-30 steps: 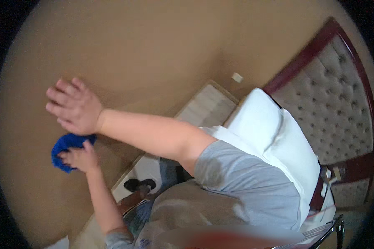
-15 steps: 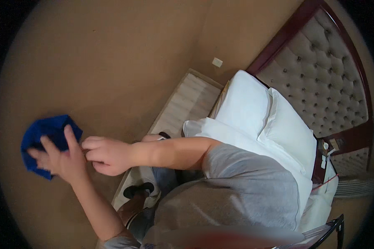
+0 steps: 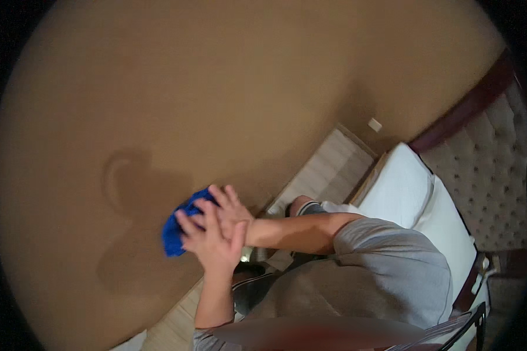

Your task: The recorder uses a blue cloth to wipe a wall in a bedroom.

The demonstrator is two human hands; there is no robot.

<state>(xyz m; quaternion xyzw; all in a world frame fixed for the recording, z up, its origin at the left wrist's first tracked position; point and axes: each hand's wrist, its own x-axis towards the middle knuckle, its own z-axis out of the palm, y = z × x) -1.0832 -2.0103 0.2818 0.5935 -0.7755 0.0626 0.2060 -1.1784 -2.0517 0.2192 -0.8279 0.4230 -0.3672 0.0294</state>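
A bunched blue cloth point(image 3: 171, 236) lies behind and beside my hands, in front of the brown wall. Both my hands overlap over its right part, fingers stretched out and slightly blurred. My left hand point(image 3: 215, 245) is nearer, palm turned toward the cloth, its fingers across my right hand. My right hand point(image 3: 231, 212) reaches in from the right, its fingers apart at the cloth's upper right edge. Whether the cloth is pressed to the wall or only rests against the fingers, I cannot tell.
The brown wall point(image 3: 246, 88) fills the upper left, with a white socket point(image 3: 375, 124) on it. Light floor point(image 3: 327, 167) runs along its foot. On the right stand a bed with a white sheet point(image 3: 395, 181), a pillow point(image 3: 450, 225) and a tufted headboard point(image 3: 485, 164).
My view has turned, so bed and socket sit further right and lower. My right hand has uncurled from a closed shape and come over my left hand beside the blue cloth.
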